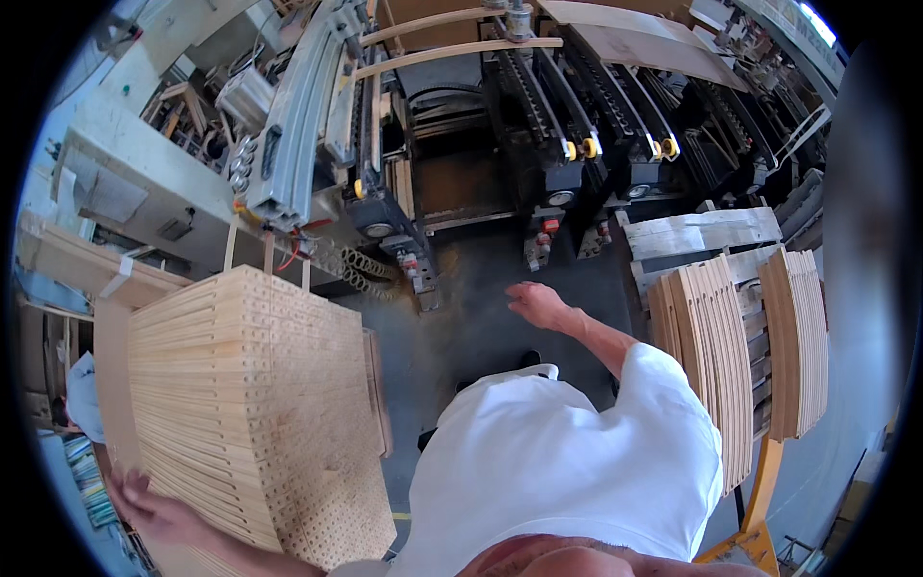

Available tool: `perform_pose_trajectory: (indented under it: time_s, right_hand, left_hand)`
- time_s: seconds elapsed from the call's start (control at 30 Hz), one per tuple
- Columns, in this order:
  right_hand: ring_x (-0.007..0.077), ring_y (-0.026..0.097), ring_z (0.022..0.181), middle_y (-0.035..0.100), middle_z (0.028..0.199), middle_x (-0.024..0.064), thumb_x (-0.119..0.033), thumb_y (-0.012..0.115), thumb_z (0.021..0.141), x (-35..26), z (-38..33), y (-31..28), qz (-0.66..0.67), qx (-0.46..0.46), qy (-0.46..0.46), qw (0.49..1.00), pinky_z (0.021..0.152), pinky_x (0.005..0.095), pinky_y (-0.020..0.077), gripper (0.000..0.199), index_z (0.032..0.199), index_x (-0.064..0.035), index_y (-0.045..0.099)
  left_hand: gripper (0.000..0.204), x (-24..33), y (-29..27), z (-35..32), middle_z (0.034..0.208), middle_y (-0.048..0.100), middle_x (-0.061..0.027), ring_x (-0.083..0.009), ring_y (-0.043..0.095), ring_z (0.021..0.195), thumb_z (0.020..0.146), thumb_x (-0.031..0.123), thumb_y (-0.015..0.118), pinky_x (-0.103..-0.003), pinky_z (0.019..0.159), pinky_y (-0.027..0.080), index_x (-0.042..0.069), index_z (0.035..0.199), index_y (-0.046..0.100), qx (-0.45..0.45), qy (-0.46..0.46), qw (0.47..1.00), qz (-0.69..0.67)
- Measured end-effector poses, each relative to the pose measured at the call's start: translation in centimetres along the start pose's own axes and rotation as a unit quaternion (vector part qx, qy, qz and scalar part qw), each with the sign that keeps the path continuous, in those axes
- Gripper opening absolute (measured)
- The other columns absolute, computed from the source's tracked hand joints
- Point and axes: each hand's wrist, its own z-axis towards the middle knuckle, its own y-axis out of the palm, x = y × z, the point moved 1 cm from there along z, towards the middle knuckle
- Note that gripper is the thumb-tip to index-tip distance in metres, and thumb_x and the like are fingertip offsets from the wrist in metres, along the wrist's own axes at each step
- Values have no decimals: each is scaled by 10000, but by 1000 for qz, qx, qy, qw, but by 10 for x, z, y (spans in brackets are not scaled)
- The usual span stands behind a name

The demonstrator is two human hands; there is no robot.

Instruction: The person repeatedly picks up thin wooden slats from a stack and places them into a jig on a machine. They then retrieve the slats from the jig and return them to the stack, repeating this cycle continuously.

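A tall stack of light wooden slats, with drilled holes along their ends and slots in their faces, stands at my left. My left hand is at the near left edge of this stack, beside a flat brown board, with fingers apart. Whether it touches the board or the slats I cannot tell. My right hand hangs in the air over the grey floor in front of me. Its fingers are loosely bent and nothing shows in them.
Ahead stands a machine with black rails and yellow rollers, with curved wooden strips across its top. Stacked boards lie on a pallet at the right, above a yellow-orange lift frame. A coiled air hose hangs mid-left.
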Motion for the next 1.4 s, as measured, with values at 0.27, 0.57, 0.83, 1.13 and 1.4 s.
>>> perform_pose_trajectory:
  time_s: [0.27, 0.57, 0.83, 1.13, 1.4]
  right_hand:
    - [372, 591, 1013, 620, 1054, 173, -176, 670, 821, 66, -135, -84, -61, 206, 126, 968, 837, 460, 492, 341, 1136, -56, 614]
    - [353, 567, 1063, 606, 1135, 152, -92, 665, 792, 93, -336, -58, -188, 381, 394, 815, 888, 459, 457, 380, 1161, -47, 588]
    - [382, 596, 959, 621, 1026, 165, -91, 579, 903, 95, -384, 8, -218, 407, 495, 736, 798, 477, 487, 282, 1183, -70, 603]
    - [382, 559, 1085, 594, 1164, 186, -28, 585, 888, 31, -287, -66, -198, 414, 468, 755, 924, 462, 453, 362, 1249, -45, 583]
    - [366, 603, 993, 618, 1107, 171, 0, 614, 867, -29, -79, -201, -141, 450, 345, 811, 856, 428, 497, 323, 1188, -24, 621]
  left_hand:
    - [378, 201, 234, -298, 1022, 658, -106, -150, 630, 876, 957, 135, 590, -277, 813, 500, -14, 1300, 543, -578, -99, 687, -430]
    - [340, 294, 288, -474, 920, 689, -99, -152, 646, 803, 947, 172, 600, -276, 757, 516, -34, 1218, 602, -788, 65, 494, -362]
    - [340, 365, 387, -457, 965, 708, -153, -239, 690, 889, 917, 229, 637, -334, 802, 532, 24, 1188, 639, -745, 193, 528, -359]
    - [406, 432, 693, -311, 1307, 531, -179, -383, 477, 1213, 854, 206, 663, -448, 1010, 419, 30, 1214, 595, -456, 321, 772, -304]
    - [681, 489, 844, -228, 1553, 253, -142, -363, 170, 1451, 921, 352, 613, -516, 1162, 194, 120, 1494, 328, -511, 352, 781, -66]
